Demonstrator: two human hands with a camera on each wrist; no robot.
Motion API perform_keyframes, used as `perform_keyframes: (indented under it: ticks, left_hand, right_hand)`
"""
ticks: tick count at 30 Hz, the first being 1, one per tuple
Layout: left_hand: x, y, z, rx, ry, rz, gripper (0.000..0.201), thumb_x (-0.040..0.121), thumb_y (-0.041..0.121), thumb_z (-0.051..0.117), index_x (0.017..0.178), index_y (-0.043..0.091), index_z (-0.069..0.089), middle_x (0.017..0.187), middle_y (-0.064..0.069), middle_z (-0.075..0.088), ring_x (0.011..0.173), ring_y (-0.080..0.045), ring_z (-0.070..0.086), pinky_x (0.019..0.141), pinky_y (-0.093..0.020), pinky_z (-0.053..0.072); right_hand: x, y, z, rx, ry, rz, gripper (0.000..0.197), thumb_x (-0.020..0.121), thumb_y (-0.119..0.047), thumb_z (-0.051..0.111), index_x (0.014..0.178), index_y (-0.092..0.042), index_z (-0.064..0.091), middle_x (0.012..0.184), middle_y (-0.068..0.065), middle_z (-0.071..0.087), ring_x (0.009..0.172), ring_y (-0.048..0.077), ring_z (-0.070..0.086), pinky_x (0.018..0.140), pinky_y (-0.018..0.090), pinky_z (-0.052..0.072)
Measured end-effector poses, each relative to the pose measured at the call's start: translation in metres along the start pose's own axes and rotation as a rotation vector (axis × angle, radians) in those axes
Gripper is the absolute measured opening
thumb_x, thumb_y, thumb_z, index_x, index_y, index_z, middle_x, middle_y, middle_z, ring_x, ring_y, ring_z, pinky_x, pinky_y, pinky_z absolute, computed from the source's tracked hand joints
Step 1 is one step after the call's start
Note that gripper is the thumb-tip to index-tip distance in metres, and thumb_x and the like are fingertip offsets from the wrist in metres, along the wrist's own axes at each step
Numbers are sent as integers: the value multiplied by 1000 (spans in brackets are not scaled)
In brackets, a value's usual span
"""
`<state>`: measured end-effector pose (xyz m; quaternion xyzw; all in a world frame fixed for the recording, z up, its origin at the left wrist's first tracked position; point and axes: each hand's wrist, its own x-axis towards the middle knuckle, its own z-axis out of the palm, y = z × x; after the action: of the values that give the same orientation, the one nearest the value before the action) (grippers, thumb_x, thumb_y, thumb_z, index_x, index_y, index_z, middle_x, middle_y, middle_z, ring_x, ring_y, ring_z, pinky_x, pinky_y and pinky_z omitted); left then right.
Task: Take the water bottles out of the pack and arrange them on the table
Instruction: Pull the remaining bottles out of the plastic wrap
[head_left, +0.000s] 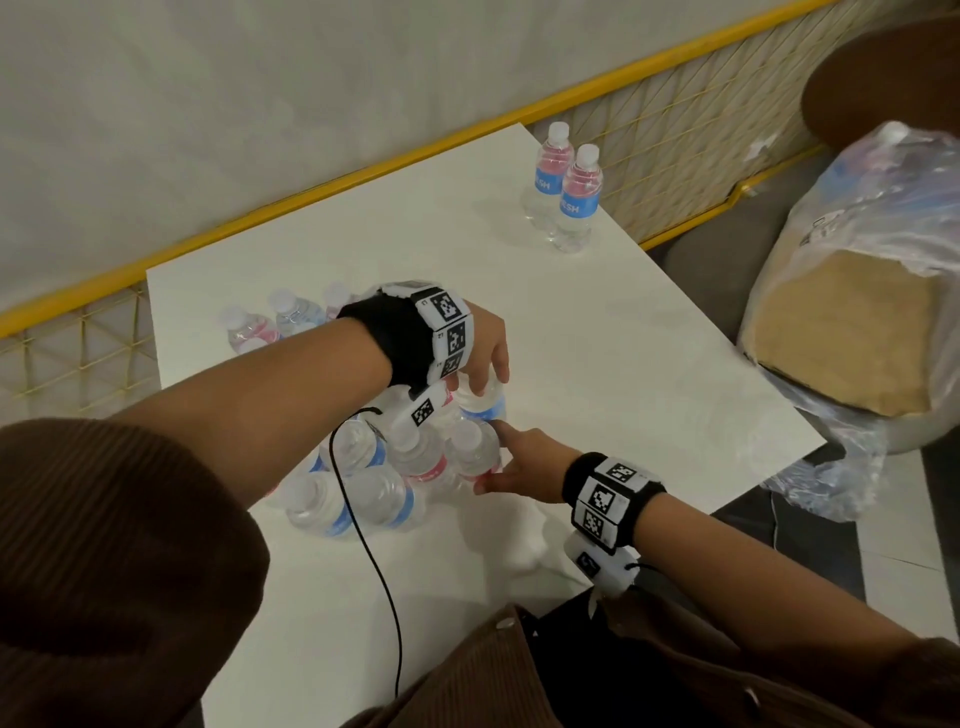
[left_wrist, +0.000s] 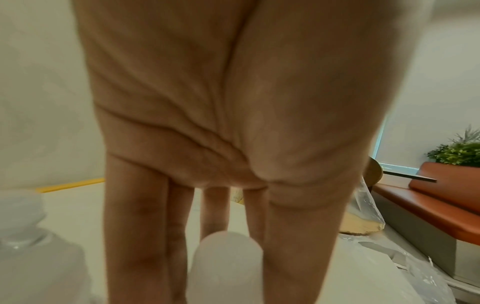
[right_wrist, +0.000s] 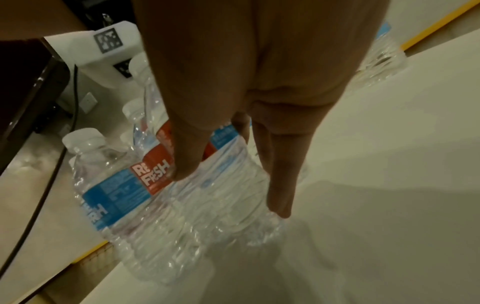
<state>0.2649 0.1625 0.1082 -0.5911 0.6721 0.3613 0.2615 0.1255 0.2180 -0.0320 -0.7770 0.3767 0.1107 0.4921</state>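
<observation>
The left hand (head_left: 480, 353) pinches a near bottle's cap (head_left: 480, 397) while the right hand (head_left: 524, 462), fingers straight, steadies the pack (head_left: 374, 467); the thin, slippery, water-heavy bottle likely lifts best by its stiff neck.

The left hand (head_left: 480, 348) reaches across from the left, palm down, its fingers (left_wrist: 135, 216) pointing downward and slightly spread. The right hand (head_left: 524, 462) reaches in from the right, its fingers (right_wrist: 280, 181) extended, thumb apart.

- bare white desk (head_left: 597, 364) open between near cluster of clear plastic water bottles (head_left: 374, 467) and two upright bottles (head_left: 566, 192) at far corner
- yellow wire-mesh railing (head_left: 311, 202) blocks far edge
- crumpled clear plastic bag (head_left: 857, 312) crowds right edge
</observation>
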Motion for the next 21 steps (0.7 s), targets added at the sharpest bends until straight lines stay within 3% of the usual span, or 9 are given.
perform_keyframes:
  ticks: [2, 3, 5, 8, 11, 14, 17, 19, 21]
  left_hand:
    - [-5, 0, 4, 101, 64, -5, 48, 88, 24, 63, 134, 27, 51, 137, 2, 53, 93, -15, 64, 80, -22, 49]
    - [-8, -2, 8, 139, 126, 0, 51, 88, 30, 62, 137, 28, 47, 140, 4, 49, 111, -17, 57, 92, -27, 43]
    - [-20, -12, 17, 85, 264, 17, 57, 87, 38, 59, 140, 30, 40, 143, 5, 44, 129, -17, 44, 104, -32, 36]
    - [-45, -31, 39, -111, 436, 49, 63, 85, 42, 61, 142, 31, 36, 145, 5, 40, 132, -16, 39, 108, -32, 33]
    - [-64, -40, 78, -167, 542, 22, 74, 80, 43, 69, 143, 30, 34, 149, 0, 32, 137, -21, 31, 111, -35, 28]
    - [-64, -48, 110, -152, 527, -71, 81, 77, 41, 71, 145, 39, 27, 158, 6, 9, 143, -22, 20, 111, -41, 32]
    - [-59, -56, 112, -88, 560, -57, 81, 80, 37, 70, 145, 43, 22, 159, 9, 2, 144, -22, 19, 109, -41, 33]
    - [-56, -56, 105, -111, 562, -14, 85, 79, 37, 70, 147, 43, 17, 159, 7, 2, 146, -22, 13, 112, -41, 29]
    - [-54, -51, 95, -107, 530, 28, 88, 79, 36, 69, 148, 40, 14, 160, 4, 1, 147, -21, 8, 116, -42, 24]
  right_hand:
    - [0, 4, -3, 22, 4, 44, 88, 74, -52, 71, 144, -27, 25, 135, 4, 52, 112, 21, 59, 96, 32, 45]
    - [-1, 8, -6, 57, 15, 67, 88, 72, -52, 73, 143, -26, 28, 138, 3, 49, 112, 20, 58, 96, 31, 46]
    - [-5, 16, -13, 135, 50, 77, 91, 71, -47, 77, 143, -27, 26, 142, 3, 43, 111, 19, 59, 95, 30, 47]
    - [-11, 30, -22, 219, 74, 73, 104, 69, -41, 80, 146, -35, 11, 147, 6, 35, 109, 22, 61, 96, 36, 49]
    - [-12, 34, -23, 330, 46, 89, 114, 67, -32, 84, 143, -48, 1, 150, 10, 28, 105, 28, 63, 88, 43, 55]
    - [-8, 29, -16, 418, 5, 97, 120, 68, -23, 84, 143, -50, -7, 150, 17, 25, 120, 30, 54, 86, 41, 56]
    - [0, 17, -3, 481, 29, 35, 121, 70, -16, 82, 144, -46, -9, 150, 9, 27, 135, 27, 38, 79, 40, 58]
    - [5, 12, 5, 507, 75, 12, 123, 69, -16, 83, 145, -45, -9, 148, 4, 30, 135, 25, 36, 74, 39, 59]
    - [7, 10, 11, 538, 112, 14, 124, 68, -15, 83, 145, -43, -10, 144, 3, 36, 127, 24, 45, 74, 39, 59]
